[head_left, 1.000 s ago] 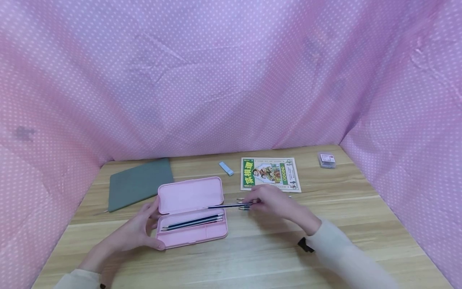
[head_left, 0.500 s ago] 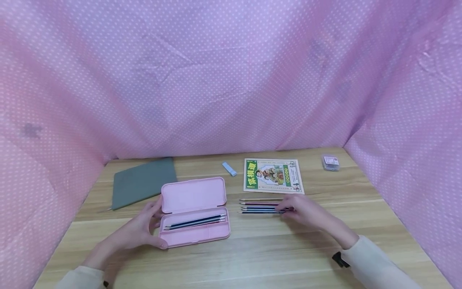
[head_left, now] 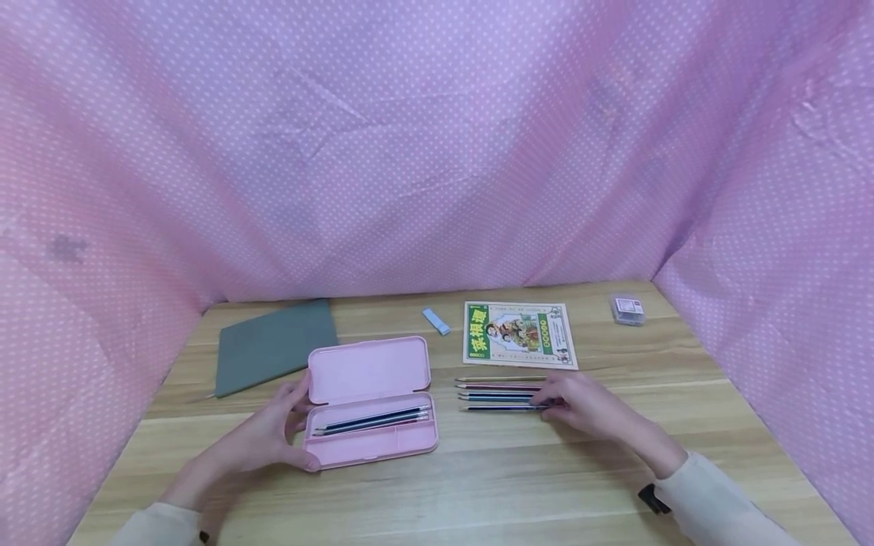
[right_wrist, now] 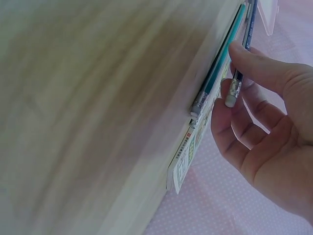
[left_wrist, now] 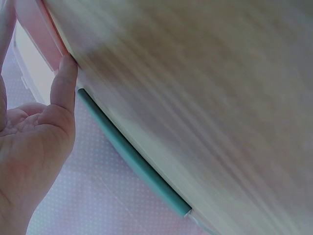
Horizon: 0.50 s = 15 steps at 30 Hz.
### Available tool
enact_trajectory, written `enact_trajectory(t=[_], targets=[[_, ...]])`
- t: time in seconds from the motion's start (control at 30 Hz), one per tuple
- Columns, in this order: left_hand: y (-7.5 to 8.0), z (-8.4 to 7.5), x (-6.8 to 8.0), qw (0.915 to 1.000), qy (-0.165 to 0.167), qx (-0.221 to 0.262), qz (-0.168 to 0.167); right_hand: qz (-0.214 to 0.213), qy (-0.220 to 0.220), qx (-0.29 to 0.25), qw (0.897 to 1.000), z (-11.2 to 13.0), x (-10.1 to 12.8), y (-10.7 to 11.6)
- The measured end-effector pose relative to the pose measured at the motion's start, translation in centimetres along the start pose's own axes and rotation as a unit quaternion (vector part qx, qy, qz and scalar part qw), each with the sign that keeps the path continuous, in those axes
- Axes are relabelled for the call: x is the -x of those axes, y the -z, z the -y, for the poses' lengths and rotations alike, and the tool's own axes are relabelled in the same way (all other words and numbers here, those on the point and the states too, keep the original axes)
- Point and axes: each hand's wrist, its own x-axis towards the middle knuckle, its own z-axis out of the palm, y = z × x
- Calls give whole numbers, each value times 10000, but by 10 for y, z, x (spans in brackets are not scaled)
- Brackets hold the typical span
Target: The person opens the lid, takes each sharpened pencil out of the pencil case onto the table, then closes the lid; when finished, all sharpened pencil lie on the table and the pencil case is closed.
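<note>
Right hand (head_left: 590, 407) pinching a slim, dark-blue pencil with a white eraser (head_left: 501, 409)

The pencil is pointing left over the wood-grain surface (head_left: 451, 508), just in front of a row of slim coloured pencils (head_left: 497, 387). The left hand (head_left: 262, 438) is gripping the left end of an open, rectangular pink pencil case (head_left: 369, 371), its thumb and fingers spreading wide. Slim dark pencils (head_left: 372, 419) are resting in the case's rear compartment. Behind the row, a green-and-cream illustrated booklet (head_left: 519, 334) is lying flat.
</note>
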Motion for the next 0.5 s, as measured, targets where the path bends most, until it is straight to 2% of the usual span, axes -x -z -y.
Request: enact_trajectory(t=[0.3,0.5], targets=[[-3,-2,4,9998,95,-154,-77,-36,-88,35,9999,1,3,-4],[-2,-3,0,9995,223,-210,-104,-49,-98,85,9999,-2,4,-3]])
